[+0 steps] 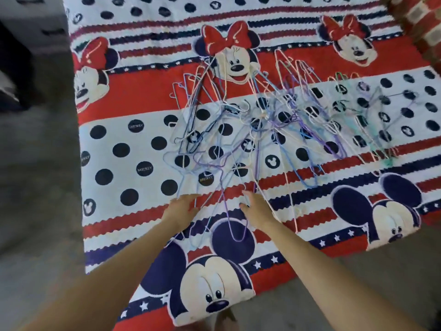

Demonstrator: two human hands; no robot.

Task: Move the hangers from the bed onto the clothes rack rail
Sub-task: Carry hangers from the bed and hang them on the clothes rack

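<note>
Both hands, left hand (181,209) and right hand (256,211), spread empty over the hangers (262,130) near the bed (114,235) front edge. Best lift the nearest purple hanger (235,225) by its hook, untangling slowly.

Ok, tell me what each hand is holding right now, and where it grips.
Nothing is held. The left hand and right hand are open, reaching over the near ends of the hangers on the bed.

Tangled hangers (262,130) crowd mid-bed; bedspread (124,177) leftward lies open.

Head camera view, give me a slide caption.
Both hands reach toward tangled wire hangers on a cartoon-print bedspread.
</note>
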